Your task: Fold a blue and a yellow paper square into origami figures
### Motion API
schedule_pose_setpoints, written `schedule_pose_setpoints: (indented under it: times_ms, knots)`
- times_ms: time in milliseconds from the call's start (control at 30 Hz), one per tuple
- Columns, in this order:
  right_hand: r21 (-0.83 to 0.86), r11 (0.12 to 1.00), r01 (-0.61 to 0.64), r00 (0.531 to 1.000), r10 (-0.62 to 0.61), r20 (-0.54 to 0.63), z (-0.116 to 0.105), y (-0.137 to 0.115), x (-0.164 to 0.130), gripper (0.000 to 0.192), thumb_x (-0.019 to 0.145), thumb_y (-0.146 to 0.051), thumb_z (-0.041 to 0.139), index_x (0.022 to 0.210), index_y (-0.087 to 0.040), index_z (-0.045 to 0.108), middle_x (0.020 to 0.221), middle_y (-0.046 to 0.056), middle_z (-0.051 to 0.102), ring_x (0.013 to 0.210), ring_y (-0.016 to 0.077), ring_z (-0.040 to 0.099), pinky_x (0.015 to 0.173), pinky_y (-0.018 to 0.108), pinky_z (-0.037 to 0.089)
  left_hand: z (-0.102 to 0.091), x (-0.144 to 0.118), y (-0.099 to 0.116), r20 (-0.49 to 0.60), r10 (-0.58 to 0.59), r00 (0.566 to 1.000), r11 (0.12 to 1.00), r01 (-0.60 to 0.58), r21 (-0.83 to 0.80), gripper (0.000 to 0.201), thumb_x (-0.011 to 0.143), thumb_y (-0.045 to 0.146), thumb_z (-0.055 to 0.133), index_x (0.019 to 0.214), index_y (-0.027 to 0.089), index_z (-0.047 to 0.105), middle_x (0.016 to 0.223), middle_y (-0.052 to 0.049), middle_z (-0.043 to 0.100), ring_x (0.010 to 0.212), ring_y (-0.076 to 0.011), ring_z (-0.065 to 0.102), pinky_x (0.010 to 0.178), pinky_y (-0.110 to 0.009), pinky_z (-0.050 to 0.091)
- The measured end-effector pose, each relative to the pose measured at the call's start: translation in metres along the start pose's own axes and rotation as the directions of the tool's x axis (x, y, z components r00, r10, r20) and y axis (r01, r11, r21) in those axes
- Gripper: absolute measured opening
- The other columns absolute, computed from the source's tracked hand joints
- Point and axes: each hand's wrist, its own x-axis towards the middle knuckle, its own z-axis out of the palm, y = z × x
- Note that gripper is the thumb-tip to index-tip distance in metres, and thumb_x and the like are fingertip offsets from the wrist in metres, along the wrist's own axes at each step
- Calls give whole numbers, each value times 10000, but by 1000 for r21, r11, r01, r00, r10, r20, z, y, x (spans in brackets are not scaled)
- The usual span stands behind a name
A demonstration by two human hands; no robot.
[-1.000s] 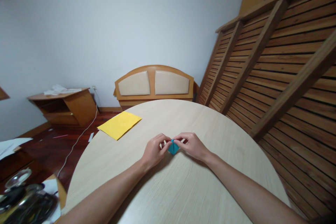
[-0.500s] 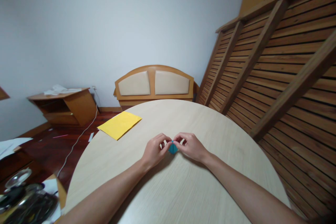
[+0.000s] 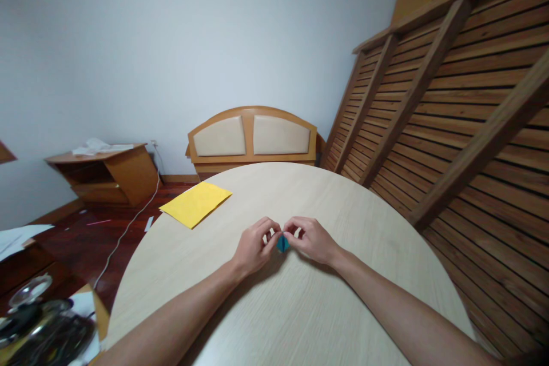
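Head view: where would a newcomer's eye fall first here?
Probably on the bright yellow paper, far left on the pale round table. Next, the small teal piece that the left hand and right hand pinch near the table's middle. Then the slatted wooden panel along the right side.

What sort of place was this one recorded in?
Probably a bedroom, perhaps one used for storage: a padded headboard stands against the wall, a low wooden cabinet sits to the left, and a large slatted wooden frame leans on the right.
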Motion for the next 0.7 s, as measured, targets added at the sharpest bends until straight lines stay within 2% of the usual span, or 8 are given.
schedule_pose_setpoints:
  times_ms: [133,367,567,700]
  knots:
    - [-10,1000,0,1000,0,0,-1,1,0,84,859,-200,607,837,-192,687,781,13,686,694,142,614,622,240,458,0,0,0,-16,-32,999,999,31,-11,192,961,316,481,872,190,594,819,-27,618,716,-145,558,650,-255,441]
    - [3,1000,-24,1000,24,-14,-2,4,0,82,859,-211,607,843,-189,684,798,18,689,712,142,622,617,233,465,1,2,-3,-52,-152,987,984,146,-107,193,970,330,457,910,188,575,877,-46,648,772,-168,589,626,-259,450]
    - [0,999,-38,998,38,-52,-1,9,0,91,868,-210,594,853,-190,682,811,21,692,710,141,618,625,238,472,3,3,-5,-51,-169,984,950,149,-274,198,993,326,431,928,178,545,925,-71,683,752,-159,615,703,-301,500]
    - [2,999,-49,997,49,-66,-1,9,1,86,865,-195,588,846,-189,672,810,17,692,704,139,618,617,237,473,3,4,-6,-52,-178,983,933,152,-327,194,990,340,426,923,182,516,959,-83,691,760,-157,624,724,-311,513]
